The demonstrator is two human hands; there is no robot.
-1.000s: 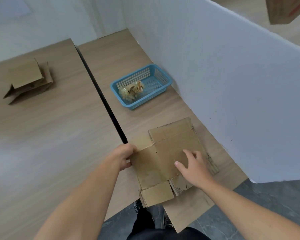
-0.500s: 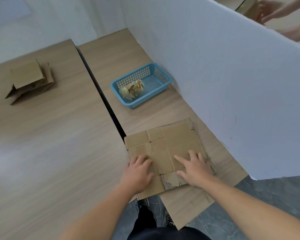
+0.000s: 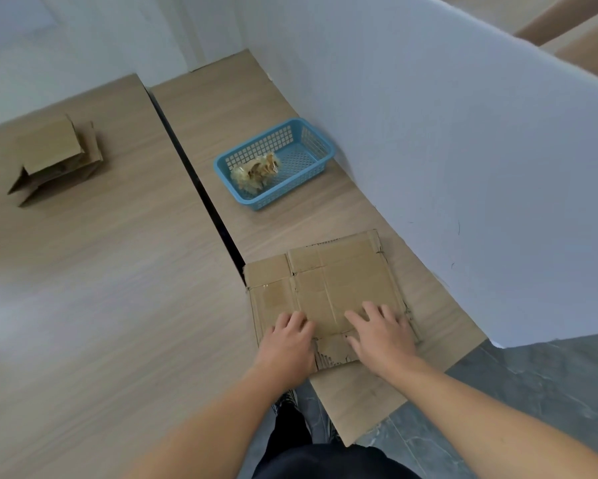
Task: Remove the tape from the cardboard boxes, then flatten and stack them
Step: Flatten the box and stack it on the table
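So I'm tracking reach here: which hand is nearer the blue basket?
Left, narrowly. The left hand presses the flattened box almost straight below the blue basket; the right hand lies farther right.

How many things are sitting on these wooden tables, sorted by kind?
Flattened brown cardboard box under both hands: 1
Pile of flattened brown cardboard boxes on the far left table, number of boxes unclear: 1
Blue plastic mesh basket: 1
Clump of crumpled clear tape in the basket: 1
Total: 4
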